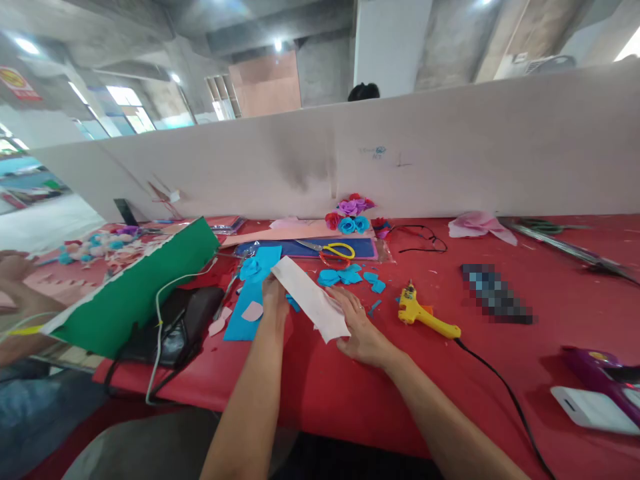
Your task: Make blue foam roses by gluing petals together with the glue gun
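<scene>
A pale pinkish-white paper strip (pixel 313 298) slants across the space between my hands, above the red table. My left hand (pixel 274 297) is closed on its far left end, the fingers partly hidden behind the paper. At the near right end, my right hand (pixel 363 330) grips the strip's edge, fingers along the side and thumb by the lower corner. Left of my left hand lies a blue paper sheet (pixel 240 320) with a blue paper rose (pixel 251 269) and a pale pink petal (pixel 253 311) on it. Cut blue petals (pixel 340 275) lie beyond the strip.
Yellow-handled scissors (pixel 337 251) lie behind the petals, near paper roses (pixel 353 217). A yellow glue gun (pixel 425 317) with a black cord rests at right. A green board (pixel 145 293) stands at left beside a black bag (pixel 175 323); another person's arm (pixel 25 307) is beyond it.
</scene>
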`<state>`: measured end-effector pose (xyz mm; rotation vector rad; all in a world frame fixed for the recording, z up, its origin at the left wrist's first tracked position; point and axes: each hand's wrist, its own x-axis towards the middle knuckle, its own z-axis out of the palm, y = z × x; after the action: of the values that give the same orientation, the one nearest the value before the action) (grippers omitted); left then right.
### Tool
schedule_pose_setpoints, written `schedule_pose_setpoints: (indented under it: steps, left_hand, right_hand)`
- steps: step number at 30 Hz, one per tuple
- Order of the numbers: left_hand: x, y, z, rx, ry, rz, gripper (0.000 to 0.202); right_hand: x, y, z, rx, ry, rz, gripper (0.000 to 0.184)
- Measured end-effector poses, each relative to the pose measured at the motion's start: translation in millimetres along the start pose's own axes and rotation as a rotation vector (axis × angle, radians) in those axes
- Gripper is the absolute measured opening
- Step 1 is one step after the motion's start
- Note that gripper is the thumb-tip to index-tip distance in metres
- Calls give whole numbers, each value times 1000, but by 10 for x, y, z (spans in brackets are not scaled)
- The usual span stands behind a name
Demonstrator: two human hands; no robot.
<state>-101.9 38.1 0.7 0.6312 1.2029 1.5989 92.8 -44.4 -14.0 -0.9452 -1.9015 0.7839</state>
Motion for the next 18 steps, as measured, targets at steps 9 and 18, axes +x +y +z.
schedule_pose_setpoints:
  steps: [9, 18]
  left_hand:
    - [-16, 40, 0, 18, -76, 105, 24]
    - [-130, 126, 47, 88, -235, 86, 42]
  right_hand:
    - [149, -46, 3, 846, 526, 657, 35]
    - [111, -9, -11, 655, 692, 447, 71]
